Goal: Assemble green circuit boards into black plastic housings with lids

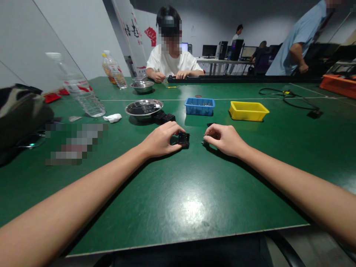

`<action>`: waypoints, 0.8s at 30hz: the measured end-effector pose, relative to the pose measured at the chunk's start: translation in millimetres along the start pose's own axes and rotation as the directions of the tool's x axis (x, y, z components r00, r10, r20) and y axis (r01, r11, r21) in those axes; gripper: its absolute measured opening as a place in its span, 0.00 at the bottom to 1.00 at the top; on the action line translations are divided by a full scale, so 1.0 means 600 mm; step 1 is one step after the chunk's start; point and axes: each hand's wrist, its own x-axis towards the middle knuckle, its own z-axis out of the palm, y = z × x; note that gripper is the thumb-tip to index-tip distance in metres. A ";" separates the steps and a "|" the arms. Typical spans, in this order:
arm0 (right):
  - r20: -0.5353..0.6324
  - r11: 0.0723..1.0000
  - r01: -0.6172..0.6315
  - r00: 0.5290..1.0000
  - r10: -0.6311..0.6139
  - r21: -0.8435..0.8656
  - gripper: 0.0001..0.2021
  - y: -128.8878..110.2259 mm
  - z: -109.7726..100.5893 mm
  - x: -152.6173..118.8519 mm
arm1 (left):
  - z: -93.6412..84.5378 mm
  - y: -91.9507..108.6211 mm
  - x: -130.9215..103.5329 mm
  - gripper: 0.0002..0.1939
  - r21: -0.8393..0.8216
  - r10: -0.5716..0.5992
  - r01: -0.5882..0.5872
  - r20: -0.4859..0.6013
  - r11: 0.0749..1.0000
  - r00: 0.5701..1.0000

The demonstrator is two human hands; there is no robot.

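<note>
My left hand point(164, 141) is closed on a small black box-shaped part point(184, 140), its open side facing up and toward me. To the right, a short gap away, my right hand point(224, 139) pinches a small dark piece point(205, 141) just above the green table; its exact kind is hidden by the fingers. Behind my left hand lie more black blocks point(164, 118), next to a shiny metal bowl point(144, 110) with black parts in it. A blue bin point(199, 108) with small metal pieces stands beyond the gap between my hands.
A yellow bin point(249, 111) stands beyond my right hand. On the left are a water bottle point(83, 94), a crumpled tissue point(112, 118) and a dark bag point(23, 115). A black cable point(294, 100) lies at the right. Across the table sits a person point(174, 59) at work.
</note>
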 end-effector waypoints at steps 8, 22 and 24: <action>0.054 0.987 0.104 0.994 -0.098 -0.124 0.08 -0.002 -0.011 0.005 | -0.001 0.001 0.001 0.14 0.003 0.004 -0.004 -0.002 1.000 1.000; 0.203 0.852 0.512 0.850 -0.486 -0.108 0.13 0.030 -0.035 0.009 | 0.000 -0.001 0.000 0.14 -0.002 0.019 -0.019 -0.009 1.000 1.000; 0.196 0.847 0.513 0.853 -0.484 -0.138 0.11 0.032 -0.031 0.010 | 0.000 -0.001 0.000 0.14 -0.004 0.025 -0.025 -0.009 1.000 1.000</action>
